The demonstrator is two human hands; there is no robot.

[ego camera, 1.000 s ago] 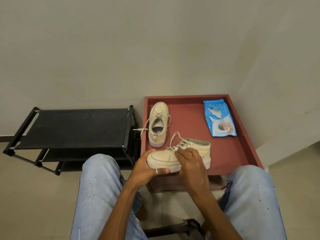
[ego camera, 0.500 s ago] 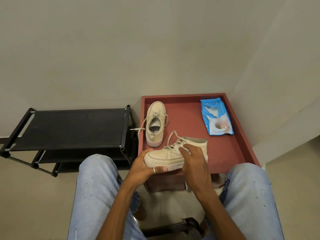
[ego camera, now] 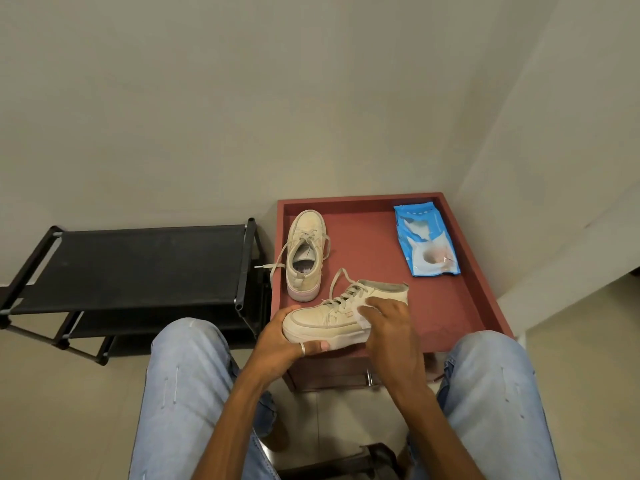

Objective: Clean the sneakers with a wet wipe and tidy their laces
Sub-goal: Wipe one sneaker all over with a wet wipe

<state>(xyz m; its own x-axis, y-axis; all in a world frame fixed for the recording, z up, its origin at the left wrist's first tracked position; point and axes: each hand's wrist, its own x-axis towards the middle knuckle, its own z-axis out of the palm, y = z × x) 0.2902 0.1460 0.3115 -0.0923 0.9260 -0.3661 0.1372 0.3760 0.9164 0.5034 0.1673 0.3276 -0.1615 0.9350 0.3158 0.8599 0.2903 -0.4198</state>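
Two hands work the sneaker (ego camera: 322,323) at the front edge of the desk (ego camera: 436,306): the left hand (ego camera: 280,344) clasps its toe with curled fingers, while the right hand (ego camera: 389,329), fingers bunched on a wipe (ego camera: 362,318), has slid from the laces (ego camera: 341,299) to the side panel, so cleaning looks underway and lace-tidying still waits.

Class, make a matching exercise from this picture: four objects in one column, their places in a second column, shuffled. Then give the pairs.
1 near sneaker
2 far sneaker
3 blue wipe packet
4 black shoe rack

A left of the red table
B table's far right corner
C held in the left hand
D table's far left, untouched

Pairs: 1-C, 2-D, 3-B, 4-A
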